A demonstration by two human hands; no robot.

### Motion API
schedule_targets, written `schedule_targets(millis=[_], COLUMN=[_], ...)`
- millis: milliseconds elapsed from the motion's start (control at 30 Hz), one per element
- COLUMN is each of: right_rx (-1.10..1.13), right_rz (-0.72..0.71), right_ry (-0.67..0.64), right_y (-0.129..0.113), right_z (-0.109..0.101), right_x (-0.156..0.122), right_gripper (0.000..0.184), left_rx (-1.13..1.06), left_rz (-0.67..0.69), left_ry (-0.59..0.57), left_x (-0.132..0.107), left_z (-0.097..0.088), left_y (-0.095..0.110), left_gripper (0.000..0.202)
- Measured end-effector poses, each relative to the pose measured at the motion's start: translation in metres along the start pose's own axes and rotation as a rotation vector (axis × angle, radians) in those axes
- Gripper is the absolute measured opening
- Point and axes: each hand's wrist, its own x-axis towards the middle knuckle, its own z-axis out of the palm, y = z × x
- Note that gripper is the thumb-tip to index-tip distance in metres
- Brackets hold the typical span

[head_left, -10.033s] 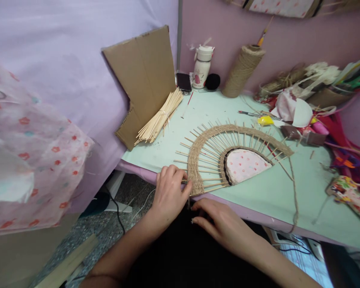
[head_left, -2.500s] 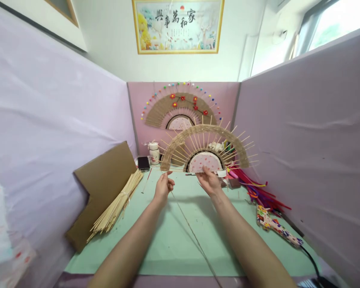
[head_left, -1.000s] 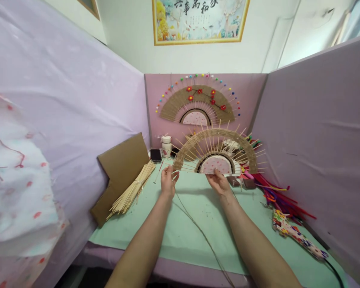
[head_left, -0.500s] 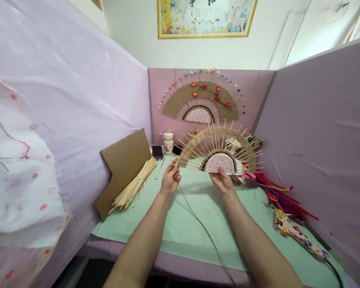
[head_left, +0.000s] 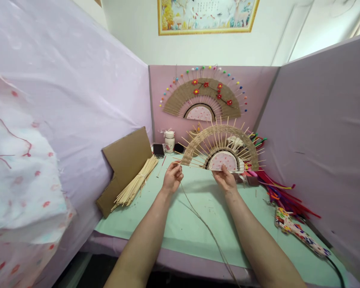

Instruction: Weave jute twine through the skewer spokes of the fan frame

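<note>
Steadily aloft: a woven fan between both hands

From my end of the feed, I see the left hand (head_left: 172, 178) nearly closed, thumb and fingertips pinched on the left end of the woven fan (head_left: 220, 129). Twine (head_left: 209, 229) trails from beside that hand toward the table's near edge; I cannot tell whether the fingers grip it too. The right hand (head_left: 226, 180) is clamped on the fan's lower edge, thumb in front on the dotted panel (head_left: 222, 161), the other fingers underneath.

Both forearms reach forward, well apart, keeping the fan upright above the green table (head_left: 195, 244). From my viewpoint its sticks cover part of the clutter behind.

On the back partition hangs a second fan (head_left: 180, 94) with red flowers. Leftward, a bundle of sticks (head_left: 136, 182) lies against cardboard (head_left: 127, 154), near a dark flat object (head_left: 159, 150) and a bottle (head_left: 169, 142). Rightward lie red and purple strands (head_left: 288, 197) and a patterned glue gun (head_left: 300, 232) with its cord.
</note>
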Motion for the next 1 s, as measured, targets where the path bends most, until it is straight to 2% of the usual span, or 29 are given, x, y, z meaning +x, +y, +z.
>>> schedule_targets(millis=[167,367,600,800,1000], right_rx=[0.015,-0.007,-0.018,-0.071,-0.110], right_rz=[-0.011,0.001,0.018,0.031,0.039], right_ry=[-0.011,-0.059,-0.055,-0.110,-0.129], right_y=[-0.001,-0.001,-0.005,-0.013,-0.017], right_z=[0.000,0.000,0.006,0.010,0.006], right_x=[0.000,0.001,-0.002,-0.005,-0.003], right_gripper=[0.023,0.026,0.025,0.026,0.024], left_rx=[0.033,0.108,0.203,0.255,0.225], left_rz=[0.047,0.092,0.115,-0.007,-0.227], left_ry=[0.061,0.049,0.054,0.068,-0.026], left_x=[0.002,0.001,0.005,0.009,0.003], left_z=[-0.002,0.001,-0.002,-0.008,-0.008], left_y=[-0.001,0.001,-0.001,0.002,0.019], left_gripper=[0.025,0.024,0.036,0.042,0.040])
